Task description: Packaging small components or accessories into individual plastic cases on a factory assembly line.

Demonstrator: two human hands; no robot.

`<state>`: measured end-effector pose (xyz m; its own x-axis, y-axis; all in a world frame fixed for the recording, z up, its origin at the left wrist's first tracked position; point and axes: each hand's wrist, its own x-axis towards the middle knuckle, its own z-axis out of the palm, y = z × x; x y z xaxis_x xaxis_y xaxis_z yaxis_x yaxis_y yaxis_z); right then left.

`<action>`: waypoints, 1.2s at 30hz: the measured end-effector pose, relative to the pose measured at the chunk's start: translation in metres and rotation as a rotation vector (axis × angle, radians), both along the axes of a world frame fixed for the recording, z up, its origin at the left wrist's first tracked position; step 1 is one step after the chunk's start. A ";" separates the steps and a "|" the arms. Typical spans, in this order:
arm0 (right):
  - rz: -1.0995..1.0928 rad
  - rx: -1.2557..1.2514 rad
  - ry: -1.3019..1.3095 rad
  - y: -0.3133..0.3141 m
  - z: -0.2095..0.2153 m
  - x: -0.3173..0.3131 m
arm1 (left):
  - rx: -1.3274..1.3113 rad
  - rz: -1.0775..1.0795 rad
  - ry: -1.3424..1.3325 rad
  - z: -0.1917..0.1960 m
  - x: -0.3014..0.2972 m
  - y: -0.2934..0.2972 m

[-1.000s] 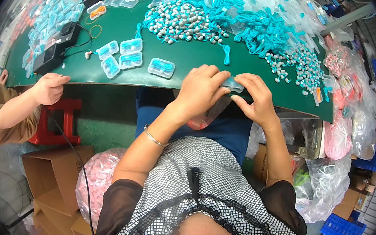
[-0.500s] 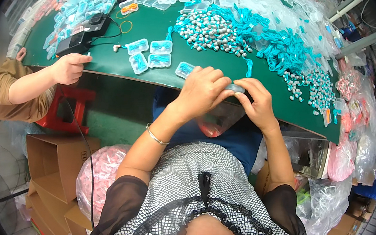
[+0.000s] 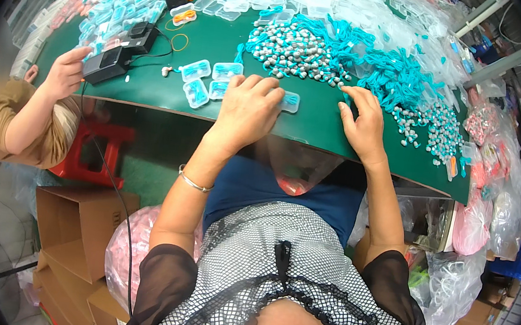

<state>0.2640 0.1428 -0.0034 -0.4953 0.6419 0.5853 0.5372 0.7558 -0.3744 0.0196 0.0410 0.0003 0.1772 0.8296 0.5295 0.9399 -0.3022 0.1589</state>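
Observation:
My left hand (image 3: 248, 110) is over the row of small clear plastic cases, its fingers bent and close together. Whatever lies under its fingertips is hidden. A case (image 3: 290, 102) with teal cord inside sticks out to the right of that hand; another case (image 3: 217, 89) is partly covered on its left. My right hand (image 3: 366, 124) reaches to the near edge of a pile of grey-tipped pieces on teal cords, which look like corded earplugs (image 3: 292, 49). Its thumb and fingers are apart, around a short teal cord bundle (image 3: 347, 98).
Teal cords (image 3: 398, 79) and empty clear cases (image 3: 317, 2) spread across the back of the green table (image 3: 303, 125). A co-worker's hand (image 3: 65, 73) is at the left, beside black devices (image 3: 108, 65) with cables. A cardboard box (image 3: 76, 225) and red stool (image 3: 94, 153) stand below.
My hands have parted from the clear case they held together. The left moved left over the cases; the right moved up to the cord. The co-worker's hand shifted left and up.

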 end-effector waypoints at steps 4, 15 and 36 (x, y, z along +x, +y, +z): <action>-0.127 0.007 -0.104 0.004 -0.012 0.008 | 0.022 -0.040 -0.089 0.006 0.002 -0.002; -0.040 -0.167 0.023 0.001 -0.018 0.004 | -0.105 0.537 -0.248 0.002 -0.103 0.127; -0.044 -0.100 -0.090 -0.003 -0.013 -0.002 | -0.263 0.429 -0.328 -0.001 -0.116 0.184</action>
<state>0.2624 0.1397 -0.0160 -0.5131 0.7171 0.4718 0.6037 0.6922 -0.3956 -0.0962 0.2252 -0.0002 -0.3407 0.9014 0.2673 0.8584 0.1823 0.4794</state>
